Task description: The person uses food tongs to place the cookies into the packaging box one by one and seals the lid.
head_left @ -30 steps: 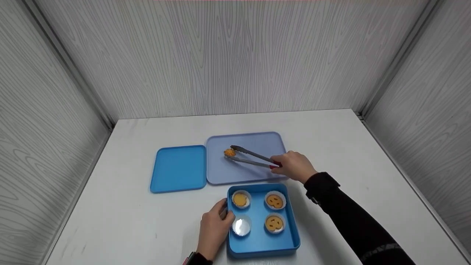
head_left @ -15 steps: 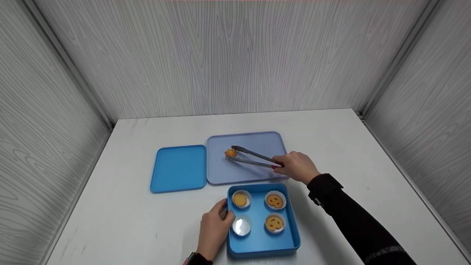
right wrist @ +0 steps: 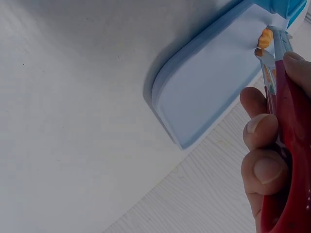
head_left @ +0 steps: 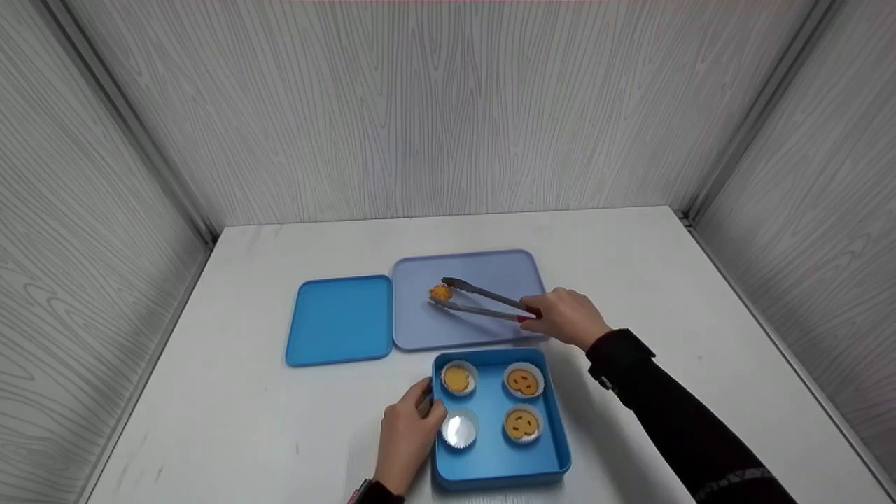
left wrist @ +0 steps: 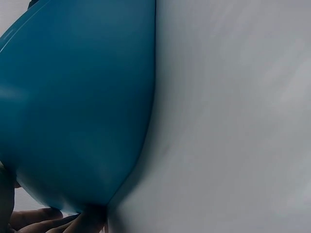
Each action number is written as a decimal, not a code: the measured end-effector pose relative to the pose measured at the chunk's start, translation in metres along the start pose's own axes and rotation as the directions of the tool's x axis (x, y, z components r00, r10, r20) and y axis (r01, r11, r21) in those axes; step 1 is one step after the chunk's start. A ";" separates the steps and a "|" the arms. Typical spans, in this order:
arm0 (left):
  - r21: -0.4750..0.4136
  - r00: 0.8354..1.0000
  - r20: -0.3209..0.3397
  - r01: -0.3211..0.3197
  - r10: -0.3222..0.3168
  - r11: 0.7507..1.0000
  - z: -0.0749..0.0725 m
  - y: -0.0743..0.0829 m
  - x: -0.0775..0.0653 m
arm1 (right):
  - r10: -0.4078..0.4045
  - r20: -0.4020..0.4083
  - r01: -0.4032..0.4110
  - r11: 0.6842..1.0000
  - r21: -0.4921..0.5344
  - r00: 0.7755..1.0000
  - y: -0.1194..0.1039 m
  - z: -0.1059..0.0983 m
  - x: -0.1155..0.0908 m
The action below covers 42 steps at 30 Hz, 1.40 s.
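Observation:
My right hand [head_left: 565, 318] grips metal tongs [head_left: 484, 291] by their red handles [right wrist: 297, 111]. Between the tips of the tongs, over the lavender tray [head_left: 504, 266], is a small orange-brown cookie [head_left: 440, 292]. My left hand [head_left: 411, 437] holds the left wall of a blue box [head_left: 494, 469], its thumb at the rim. Inside the box, two paper cups on the right hold pretzel-shaped cookies [head_left: 523, 382], and the far left cup holds a round yellow cookie [head_left: 457, 379]. The near left paper cup [head_left: 460, 429] has nothing in it.
A flat blue tray [head_left: 343, 320], with nothing on it, lies left of the lavender tray, their edges nearly touching. The white table [head_left: 231, 413] is enclosed by grey wood-grain panels [head_left: 448, 105] at the back and both sides.
The tongs, the cookie and my right hand have shifted very slightly right and toward me. My left hand and the box stay where they were.

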<state>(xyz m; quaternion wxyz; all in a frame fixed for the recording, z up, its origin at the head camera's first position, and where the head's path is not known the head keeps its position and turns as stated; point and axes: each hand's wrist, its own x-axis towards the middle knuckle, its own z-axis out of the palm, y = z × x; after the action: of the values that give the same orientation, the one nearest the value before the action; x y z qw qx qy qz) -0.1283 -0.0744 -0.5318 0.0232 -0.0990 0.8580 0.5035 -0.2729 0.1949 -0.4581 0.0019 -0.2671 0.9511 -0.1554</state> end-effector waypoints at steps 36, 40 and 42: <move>-0.018 1.000 0.008 0.007 -0.007 1.000 0.000 -0.001 0.000 | -0.094 -0.106 0.083 0.992 -0.100 0.990 0.004 0.009 -0.009; -0.023 1.000 0.011 0.016 -0.016 1.000 0.000 -0.001 0.000 | -0.131 -0.135 0.115 0.986 -0.123 0.982 0.007 0.006 -0.016; -0.025 1.000 0.013 0.018 -0.017 1.000 0.000 -0.001 0.000 | -0.152 -0.154 0.132 0.983 -0.131 0.976 0.009 0.005 -0.021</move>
<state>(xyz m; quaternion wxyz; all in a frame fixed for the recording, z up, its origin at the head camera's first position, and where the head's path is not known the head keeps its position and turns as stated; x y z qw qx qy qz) -0.1286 -0.0745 -0.5325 0.0317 -0.1037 0.8505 0.5147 -0.2591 0.2111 -0.4668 -0.1030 -0.3205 0.9341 -0.1190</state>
